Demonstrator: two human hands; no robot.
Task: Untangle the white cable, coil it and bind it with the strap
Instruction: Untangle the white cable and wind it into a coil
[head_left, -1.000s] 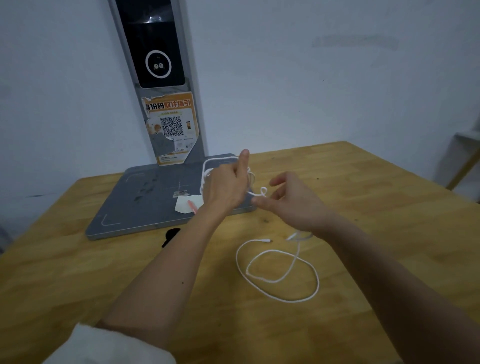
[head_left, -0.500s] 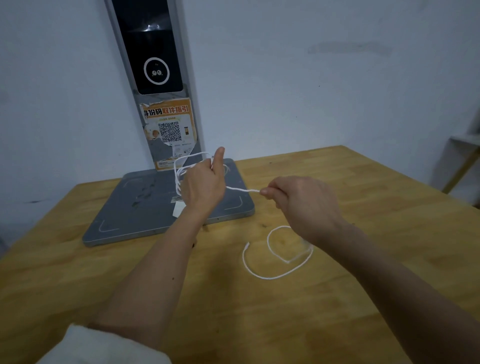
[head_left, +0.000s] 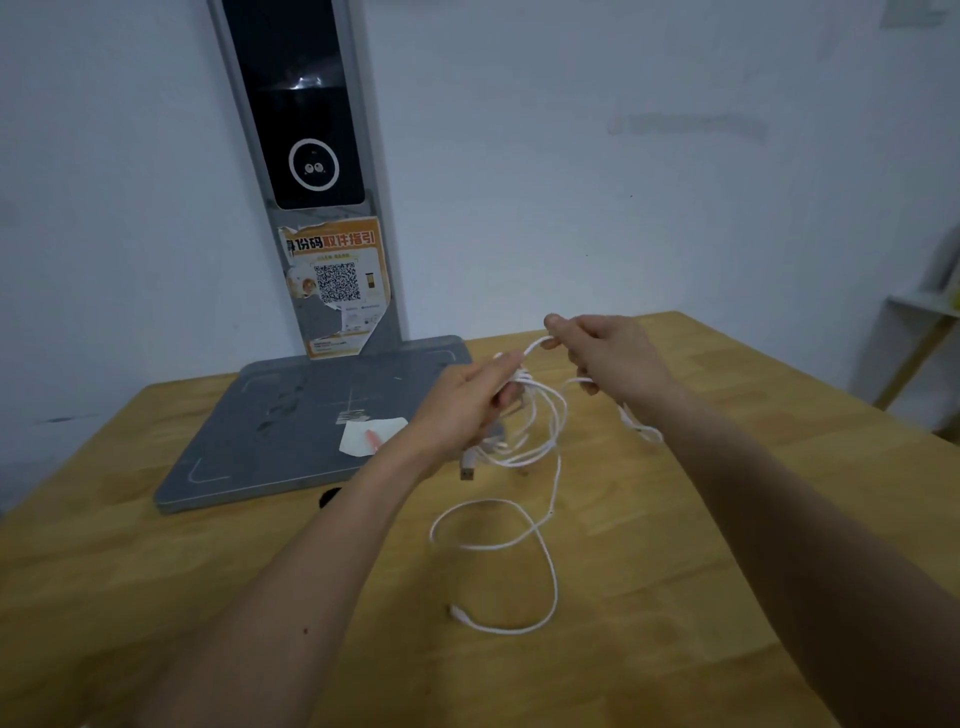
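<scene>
My left hand (head_left: 467, 402) holds several loops of the white cable (head_left: 540, 431) above the wooden table (head_left: 727, 519), with the USB plug (head_left: 466, 470) dangling below the hand. My right hand (head_left: 605, 353) pinches a strand of the cable just right of the left hand's fingertips. The loose tail of the cable (head_left: 550, 571) drops to the table and curls in a figure-eight, ending in a small connector (head_left: 458, 613). A small black object (head_left: 328, 496), possibly the strap, peeks out beside my left forearm.
A grey flat base (head_left: 291, 436) with an upright pillar (head_left: 311, 171) bearing a QR sticker stands at the back left. A white paper scrap (head_left: 371, 435) lies on the base. A shelf (head_left: 930, 332) stands at the far right.
Both hands moved right and closer together. More loops hang from my left hand, and the tail on the table has spread into a longer figure-eight.
</scene>
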